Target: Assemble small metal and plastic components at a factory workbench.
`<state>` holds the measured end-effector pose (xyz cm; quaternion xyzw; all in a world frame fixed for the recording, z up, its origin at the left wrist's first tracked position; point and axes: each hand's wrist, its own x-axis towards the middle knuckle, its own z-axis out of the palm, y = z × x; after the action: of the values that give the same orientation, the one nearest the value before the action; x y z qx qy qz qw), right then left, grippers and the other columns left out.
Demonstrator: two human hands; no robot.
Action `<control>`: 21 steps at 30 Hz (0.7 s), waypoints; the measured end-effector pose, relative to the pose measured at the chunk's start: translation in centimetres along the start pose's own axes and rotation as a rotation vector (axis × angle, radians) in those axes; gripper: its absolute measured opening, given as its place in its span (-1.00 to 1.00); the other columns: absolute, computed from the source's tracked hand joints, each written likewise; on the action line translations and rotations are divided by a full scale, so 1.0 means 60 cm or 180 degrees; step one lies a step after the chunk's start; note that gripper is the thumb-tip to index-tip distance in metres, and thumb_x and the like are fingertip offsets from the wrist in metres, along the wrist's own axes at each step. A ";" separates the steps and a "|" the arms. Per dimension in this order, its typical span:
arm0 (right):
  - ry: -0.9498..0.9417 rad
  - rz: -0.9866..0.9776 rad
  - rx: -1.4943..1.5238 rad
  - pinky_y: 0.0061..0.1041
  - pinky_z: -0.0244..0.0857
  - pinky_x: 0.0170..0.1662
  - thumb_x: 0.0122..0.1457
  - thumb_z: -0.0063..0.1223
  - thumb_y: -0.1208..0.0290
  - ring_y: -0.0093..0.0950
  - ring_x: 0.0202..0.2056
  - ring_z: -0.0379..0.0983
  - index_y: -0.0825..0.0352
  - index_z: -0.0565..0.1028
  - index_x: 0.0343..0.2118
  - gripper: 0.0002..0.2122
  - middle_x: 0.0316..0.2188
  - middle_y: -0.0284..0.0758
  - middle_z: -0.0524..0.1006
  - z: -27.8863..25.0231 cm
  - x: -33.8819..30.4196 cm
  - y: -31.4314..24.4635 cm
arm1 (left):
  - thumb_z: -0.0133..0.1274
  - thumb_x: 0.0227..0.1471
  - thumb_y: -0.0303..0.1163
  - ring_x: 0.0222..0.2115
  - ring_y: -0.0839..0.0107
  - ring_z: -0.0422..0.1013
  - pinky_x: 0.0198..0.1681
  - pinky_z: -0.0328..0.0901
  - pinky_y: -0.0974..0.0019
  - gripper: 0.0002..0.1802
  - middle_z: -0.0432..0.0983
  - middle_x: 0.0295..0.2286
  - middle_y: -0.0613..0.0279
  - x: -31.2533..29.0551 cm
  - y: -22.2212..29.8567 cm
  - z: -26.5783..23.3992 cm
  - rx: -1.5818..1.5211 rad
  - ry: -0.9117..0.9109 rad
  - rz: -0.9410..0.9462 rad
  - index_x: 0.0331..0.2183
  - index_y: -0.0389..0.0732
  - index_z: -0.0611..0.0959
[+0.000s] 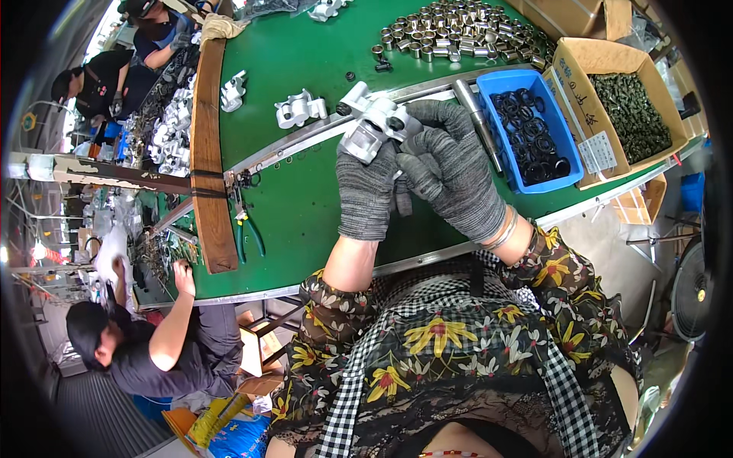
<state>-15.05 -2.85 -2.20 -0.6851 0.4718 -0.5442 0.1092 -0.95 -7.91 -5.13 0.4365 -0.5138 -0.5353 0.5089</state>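
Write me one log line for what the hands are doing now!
Grey-gloved left hand: holds silvery cast-metal part | Grey-gloved right hand: fingers curled against it | Nearby: blue rectangular bin, black rings inside

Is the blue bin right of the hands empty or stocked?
Stocked: the blue bin holds many black rings, heaped inside it; I cannot tell how deep.

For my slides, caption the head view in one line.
Gloved left hand and right hand hold a silver part over a green table, near a blue bin of black rings.
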 end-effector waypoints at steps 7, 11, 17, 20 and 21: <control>0.0060 -0.0221 -0.0240 -0.33 0.37 -0.08 -0.02 0.23 0.53 -0.18 -0.12 0.41 0.46 0.45 -0.19 -0.69 -0.10 -0.09 0.41 0.004 -0.006 0.013 | 0.00 0.18 -0.40 -0.18 0.47 0.40 -0.20 0.33 0.43 -0.58 0.47 -0.14 0.17 -0.008 0.021 0.009 0.0935 -0.0210 -0.0562 0.07 -0.25 0.40; 0.0041 -0.0245 -0.0290 -0.34 0.37 -0.08 0.01 0.20 0.51 -0.18 -0.11 0.41 0.47 0.44 -0.18 -0.69 -0.09 -0.09 0.41 0.009 -0.008 0.016 | 0.15 -0.03 -0.53 -0.39 0.45 0.45 -0.32 0.36 0.38 -0.63 0.55 -0.36 0.19 -0.007 0.002 0.011 0.0787 0.0396 -0.0226 -0.11 -0.32 0.53; -0.0005 0.0056 -0.0143 -0.38 0.39 -0.12 0.03 0.16 0.54 -0.24 -0.15 0.44 0.46 0.43 -0.28 -0.79 -0.12 -0.11 0.40 0.010 -0.001 0.020 | 0.06 0.02 -0.54 -0.25 0.42 0.44 -0.18 0.33 0.38 -0.64 0.53 -0.25 0.18 0.003 -0.003 0.014 0.1295 0.0232 0.0277 -0.08 -0.30 0.52; -0.0041 -0.0040 -0.0245 -0.41 0.40 -0.18 0.06 0.15 0.55 -0.30 -0.22 0.45 0.44 0.40 -0.31 -0.82 -0.19 -0.15 0.41 0.004 0.006 0.015 | 0.00 0.07 -0.56 -0.13 0.41 0.42 -0.07 0.30 0.39 -0.62 0.52 -0.15 0.17 0.000 0.020 0.025 0.1468 0.0126 0.0225 -0.03 -0.29 0.51; -0.0096 0.0019 -0.0251 -0.44 0.40 -0.21 0.06 0.15 0.55 -0.34 -0.27 0.46 0.43 0.38 -0.31 -0.81 -0.25 -0.18 0.43 0.000 0.010 0.013 | 0.00 0.04 -0.57 -0.15 0.40 0.43 -0.07 0.31 0.38 -0.61 0.53 -0.15 0.16 0.000 0.023 0.027 0.1702 0.0144 0.0201 -0.03 -0.29 0.51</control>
<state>-15.46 -3.72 -2.31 -0.6956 0.4932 -0.5145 0.0908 -2.40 -7.67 -3.58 0.5509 -0.6388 -0.3546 0.4034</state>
